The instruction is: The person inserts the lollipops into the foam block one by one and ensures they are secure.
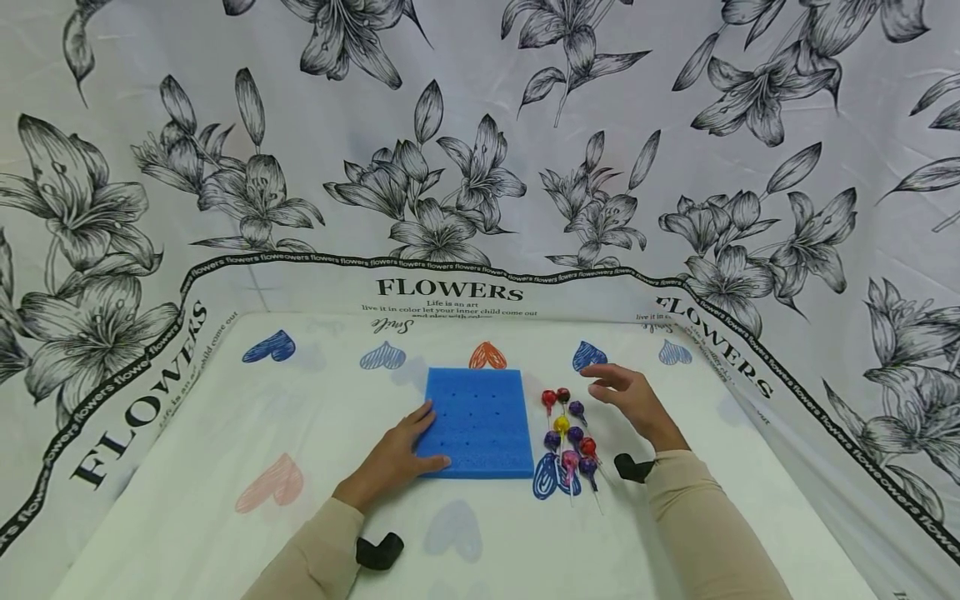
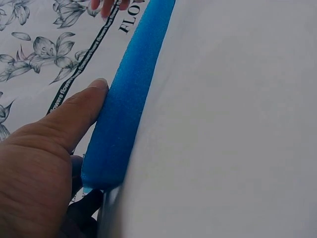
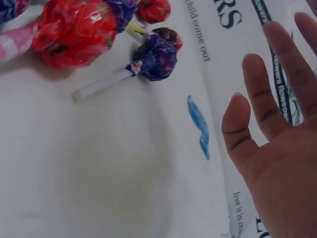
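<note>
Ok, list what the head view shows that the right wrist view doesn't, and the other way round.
Only the head view: the blue block with small holes, the left hand touching its left side, and both sleeves.
Only the right wrist view: the palm side of the right hand, and green marks on a red lollipop, too small to tell from the head.
Both: the right hand, lollipops and black lettering.

You wear beige sleeves [image 1: 712, 521] beside a blue block [image 1: 480, 427], red, purple, yellow and pink lollipops [image 1: 575, 436], and heart-patterned white cloth [image 1: 187, 433].
</note>
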{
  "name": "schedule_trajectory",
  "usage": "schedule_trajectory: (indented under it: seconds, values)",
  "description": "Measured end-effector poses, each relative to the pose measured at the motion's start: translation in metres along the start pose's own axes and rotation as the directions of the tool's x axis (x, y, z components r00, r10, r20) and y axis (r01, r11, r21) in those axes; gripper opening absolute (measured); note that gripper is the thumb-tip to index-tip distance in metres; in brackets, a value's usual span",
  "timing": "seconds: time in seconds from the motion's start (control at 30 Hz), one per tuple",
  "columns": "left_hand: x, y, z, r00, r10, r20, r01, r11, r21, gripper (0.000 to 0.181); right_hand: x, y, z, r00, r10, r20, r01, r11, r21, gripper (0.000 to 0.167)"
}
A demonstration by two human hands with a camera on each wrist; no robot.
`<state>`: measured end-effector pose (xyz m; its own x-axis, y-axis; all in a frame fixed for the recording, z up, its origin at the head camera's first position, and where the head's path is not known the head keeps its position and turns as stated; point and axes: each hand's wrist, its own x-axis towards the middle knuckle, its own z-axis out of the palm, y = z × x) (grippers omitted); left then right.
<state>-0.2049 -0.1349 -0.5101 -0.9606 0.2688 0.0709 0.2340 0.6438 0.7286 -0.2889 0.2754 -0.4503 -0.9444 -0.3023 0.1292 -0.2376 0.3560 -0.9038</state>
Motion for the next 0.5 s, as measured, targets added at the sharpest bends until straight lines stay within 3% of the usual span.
schedule_trajectory:
  seconds: [0.3,0.5]
  values:
    - [-0.002,0.003,-0.001,1.000,-0.013,0.007,0.013,1.000,-0.011,0.090,0.001,0.020,0.007,0.979,0.204,-0.015,-0.205,0.976,-0.080,0.032]
    - [-0.001,0.002,-0.001,1.000,-0.014,0.005,0.014,1.000,0.005,0.089,0.003,0.028,0.011,0.971,0.240,-0.006,-0.240,0.966,-0.094,0.038]
